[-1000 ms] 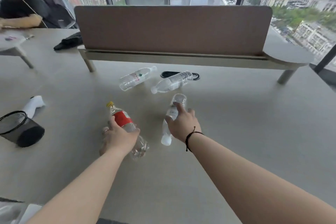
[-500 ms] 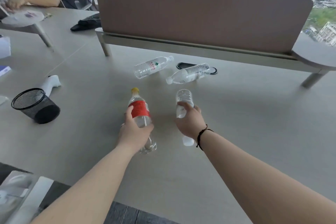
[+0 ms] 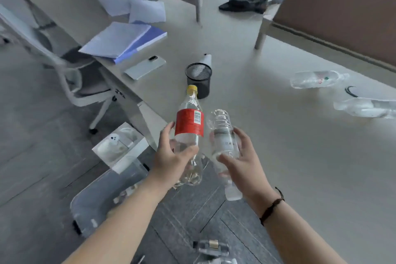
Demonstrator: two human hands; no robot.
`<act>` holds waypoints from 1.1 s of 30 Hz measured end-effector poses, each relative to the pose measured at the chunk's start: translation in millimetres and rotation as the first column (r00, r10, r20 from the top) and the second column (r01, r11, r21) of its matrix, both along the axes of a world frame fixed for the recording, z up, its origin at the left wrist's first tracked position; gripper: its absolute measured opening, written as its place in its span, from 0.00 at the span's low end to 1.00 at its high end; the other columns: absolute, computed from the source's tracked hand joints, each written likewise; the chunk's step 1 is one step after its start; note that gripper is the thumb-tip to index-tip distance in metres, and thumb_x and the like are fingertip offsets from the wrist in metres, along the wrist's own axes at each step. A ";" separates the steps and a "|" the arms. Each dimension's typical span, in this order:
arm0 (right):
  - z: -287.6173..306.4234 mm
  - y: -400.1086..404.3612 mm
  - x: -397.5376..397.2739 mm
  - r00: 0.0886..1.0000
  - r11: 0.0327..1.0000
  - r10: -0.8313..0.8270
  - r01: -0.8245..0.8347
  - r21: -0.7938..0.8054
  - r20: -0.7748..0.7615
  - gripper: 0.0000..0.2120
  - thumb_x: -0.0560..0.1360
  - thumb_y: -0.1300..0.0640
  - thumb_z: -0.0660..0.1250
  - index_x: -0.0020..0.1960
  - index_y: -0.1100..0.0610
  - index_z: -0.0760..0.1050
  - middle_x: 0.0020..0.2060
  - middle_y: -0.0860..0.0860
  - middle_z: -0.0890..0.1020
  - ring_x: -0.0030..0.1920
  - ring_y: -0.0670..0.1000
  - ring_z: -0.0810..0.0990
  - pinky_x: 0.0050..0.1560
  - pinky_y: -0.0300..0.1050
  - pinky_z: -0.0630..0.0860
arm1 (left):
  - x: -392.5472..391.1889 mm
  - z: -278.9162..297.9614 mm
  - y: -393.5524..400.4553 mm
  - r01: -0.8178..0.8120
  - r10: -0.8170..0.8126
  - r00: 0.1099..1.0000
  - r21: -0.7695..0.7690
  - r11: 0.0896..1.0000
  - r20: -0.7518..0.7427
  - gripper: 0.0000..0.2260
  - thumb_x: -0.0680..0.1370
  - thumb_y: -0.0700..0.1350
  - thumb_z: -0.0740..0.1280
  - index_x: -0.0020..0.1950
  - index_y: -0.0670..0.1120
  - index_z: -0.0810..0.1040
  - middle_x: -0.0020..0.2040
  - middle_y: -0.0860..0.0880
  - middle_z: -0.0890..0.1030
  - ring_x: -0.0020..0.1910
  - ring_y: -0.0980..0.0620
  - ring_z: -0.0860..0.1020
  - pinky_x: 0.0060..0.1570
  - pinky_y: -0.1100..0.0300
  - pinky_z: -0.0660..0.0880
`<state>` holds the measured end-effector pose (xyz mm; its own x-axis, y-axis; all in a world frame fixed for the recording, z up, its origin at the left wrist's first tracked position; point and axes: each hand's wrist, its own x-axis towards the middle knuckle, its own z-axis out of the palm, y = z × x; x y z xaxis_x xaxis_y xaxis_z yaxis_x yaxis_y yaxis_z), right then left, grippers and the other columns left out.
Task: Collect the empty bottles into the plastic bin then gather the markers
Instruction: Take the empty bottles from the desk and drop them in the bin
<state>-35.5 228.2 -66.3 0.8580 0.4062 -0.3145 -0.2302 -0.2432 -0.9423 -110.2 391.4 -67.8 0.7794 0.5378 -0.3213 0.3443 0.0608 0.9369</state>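
Note:
My left hand [image 3: 171, 156] grips a clear bottle with a red label and yellow cap [image 3: 189, 126], held up above the table's near edge. Close to its right, my right hand [image 3: 244, 161] holds a plain clear bottle [image 3: 224, 141] with its cap end pointing down. Two more clear bottles lie on the table at the right: one with a small red and green label [image 3: 317, 79], and one [image 3: 364, 108] cut off by the frame edge. A clear plastic bin [image 3: 107, 197] stands on the floor below my left forearm.
A black mesh cup [image 3: 198, 80] stands on the grey table [image 3: 300, 156], a white object behind it. A phone [image 3: 145, 68], papers [image 3: 122, 38] and a black pouch [image 3: 244, 4] lie farther off. A white office chair [image 3: 70, 75] and a white box [image 3: 120, 146] are at the left. Brown divider [image 3: 342, 6] at right.
Both hands have lifted their bottles off the table and drawn them toward me. My view has swung left and down, bringing the floor, the chair and the plastic bin into sight.

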 end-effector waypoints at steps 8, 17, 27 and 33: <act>-86.0 197.3 -110.8 0.954 0.965 0.236 -0.253 -0.071 -0.186 0.33 0.73 0.64 0.71 0.73 0.44 0.65 0.48 0.43 0.83 0.48 0.57 0.86 0.47 0.57 0.83 | -154.1 -82.1 163.5 -0.350 0.338 0.927 -0.055 0.935 -0.162 0.34 0.74 0.46 0.75 0.72 0.64 0.61 0.55 0.53 0.81 0.37 0.62 0.84 0.36 0.60 0.82; -247.7 317.4 -207.0 0.838 0.905 0.159 -0.335 -0.263 -0.522 0.36 0.71 0.55 0.71 0.76 0.48 0.61 0.64 0.56 0.77 0.51 0.56 0.83 0.38 0.47 0.81 | -299.0 -209.6 260.5 -0.588 0.506 0.778 -0.149 0.795 -0.372 0.37 0.73 0.43 0.76 0.76 0.56 0.61 0.58 0.47 0.80 0.48 0.46 0.84 0.39 0.51 0.79; -325.5 424.2 -229.4 0.768 0.910 0.166 -0.361 -0.204 -0.618 0.45 0.74 0.47 0.73 0.81 0.42 0.49 0.79 0.53 0.62 0.76 0.60 0.65 0.71 0.65 0.66 | -356.2 -274.0 302.9 -0.668 0.553 0.707 -0.161 0.726 -0.440 0.35 0.74 0.40 0.75 0.75 0.57 0.62 0.53 0.46 0.84 0.46 0.39 0.85 0.45 0.43 0.81; -335.7 413.2 -241.8 0.724 0.819 0.235 -0.507 -0.269 -0.648 0.47 0.70 0.47 0.74 0.81 0.43 0.50 0.78 0.58 0.63 0.75 0.61 0.66 0.73 0.67 0.66 | -350.8 -280.8 313.8 -0.624 0.500 0.733 -0.164 0.764 -0.461 0.38 0.74 0.44 0.75 0.77 0.58 0.59 0.55 0.46 0.83 0.45 0.44 0.86 0.40 0.50 0.80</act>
